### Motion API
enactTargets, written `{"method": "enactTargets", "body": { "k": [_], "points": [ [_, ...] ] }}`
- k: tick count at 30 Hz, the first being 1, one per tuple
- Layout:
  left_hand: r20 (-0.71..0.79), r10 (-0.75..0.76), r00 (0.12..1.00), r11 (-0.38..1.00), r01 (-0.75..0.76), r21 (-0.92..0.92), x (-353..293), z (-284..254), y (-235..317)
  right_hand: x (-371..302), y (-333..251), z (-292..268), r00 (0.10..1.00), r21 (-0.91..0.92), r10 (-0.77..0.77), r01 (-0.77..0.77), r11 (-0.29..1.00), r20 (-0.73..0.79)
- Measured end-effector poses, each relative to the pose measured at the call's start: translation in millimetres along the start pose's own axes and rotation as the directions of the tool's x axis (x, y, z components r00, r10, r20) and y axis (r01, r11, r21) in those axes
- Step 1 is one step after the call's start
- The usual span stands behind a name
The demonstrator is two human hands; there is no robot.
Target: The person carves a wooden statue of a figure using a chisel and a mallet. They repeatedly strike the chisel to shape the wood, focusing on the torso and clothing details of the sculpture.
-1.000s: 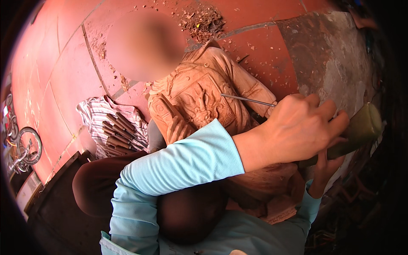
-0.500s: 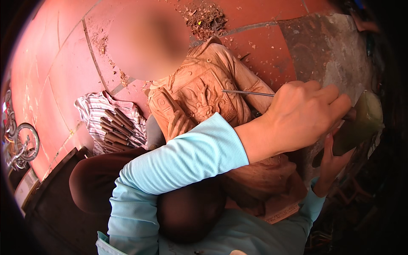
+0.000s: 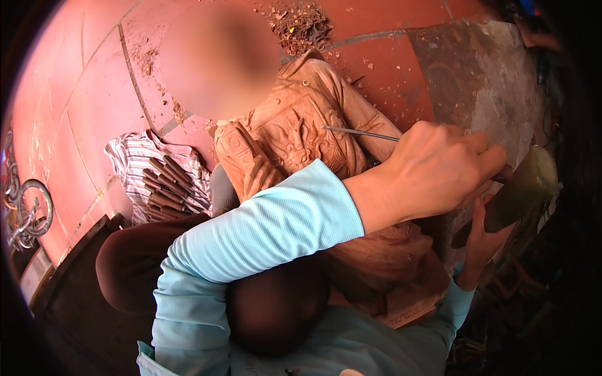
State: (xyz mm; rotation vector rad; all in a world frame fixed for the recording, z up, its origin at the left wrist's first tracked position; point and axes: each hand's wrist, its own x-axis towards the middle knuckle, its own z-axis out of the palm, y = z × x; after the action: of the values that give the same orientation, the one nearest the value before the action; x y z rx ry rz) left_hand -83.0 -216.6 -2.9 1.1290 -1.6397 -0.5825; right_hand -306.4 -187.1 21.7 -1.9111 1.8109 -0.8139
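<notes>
A carved wooden statue (image 3: 329, 103) in a robe with raised relief lies across my lap; its upper end is blurred. My left hand (image 3: 433, 166) crosses over it, fingers wrapped round the handle of a carving chisel (image 3: 364, 132). The thin metal shaft points left, its tip at the carved relief on the statue's chest. Beyond the fist, the handle's butt end shows close to a thick, greenish mallet (image 3: 523, 194). Lower at the right, my right hand (image 3: 486, 235) grips this mallet, partly hidden behind it. Whether mallet and handle touch, I cannot tell.
Several wooden-handled tools (image 3: 166, 188) rest on a striped cloth (image 3: 128, 160) at the left. Wood shavings (image 3: 301, 28) are heaped on the red tiled floor (image 3: 81, 125). A bicycle wheel (image 3: 34, 210) shows at the far left, and a grey worn patch (image 3: 501, 81) at the upper right.
The whole view has shifted slightly, so things sit a little further left. The mallet is slightly lower and nearer the chisel's handle end. Both hands keep their grips.
</notes>
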Motion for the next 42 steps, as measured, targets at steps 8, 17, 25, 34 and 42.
{"method": "enactTargets", "body": {
  "k": [8, 17, 25, 34, 42],
  "points": [
    [0.066, -0.023, 0.998, 0.999, 0.024, -0.021, -1.7, -7.8, 1.3, -7.8, 4.7, 3.1, 0.998, 0.026, 0.043, -0.041, 0.999, -0.053],
    [0.199, 0.007, 0.98, 0.997, 0.009, -0.083, -5.6, -18.6, 4.8, -22.5, 2.4, -1.8, 0.995, -0.054, -0.087, 0.085, 0.995, -0.044],
    [0.333, 0.042, 0.942, 0.992, 0.001, -0.127, -10.5, -25.2, 6.9, -48.1, 13.9, -0.6, 0.989, -0.185, -0.114, 0.095, 0.978, -0.093],
    [0.425, 0.171, 0.889, 0.973, -0.084, -0.216, -21.8, -36.9, 5.7, -78.3, 28.8, -2.0, 0.987, -0.009, -0.023, 0.021, 1.0, -0.159],
    [0.484, 0.264, 0.834, 0.955, -0.156, -0.254, -23.7, -42.1, 4.1, -105.6, 37.9, -42.0, 0.998, 0.093, 0.057, -0.059, 0.994, 0.021]
  ]
}}
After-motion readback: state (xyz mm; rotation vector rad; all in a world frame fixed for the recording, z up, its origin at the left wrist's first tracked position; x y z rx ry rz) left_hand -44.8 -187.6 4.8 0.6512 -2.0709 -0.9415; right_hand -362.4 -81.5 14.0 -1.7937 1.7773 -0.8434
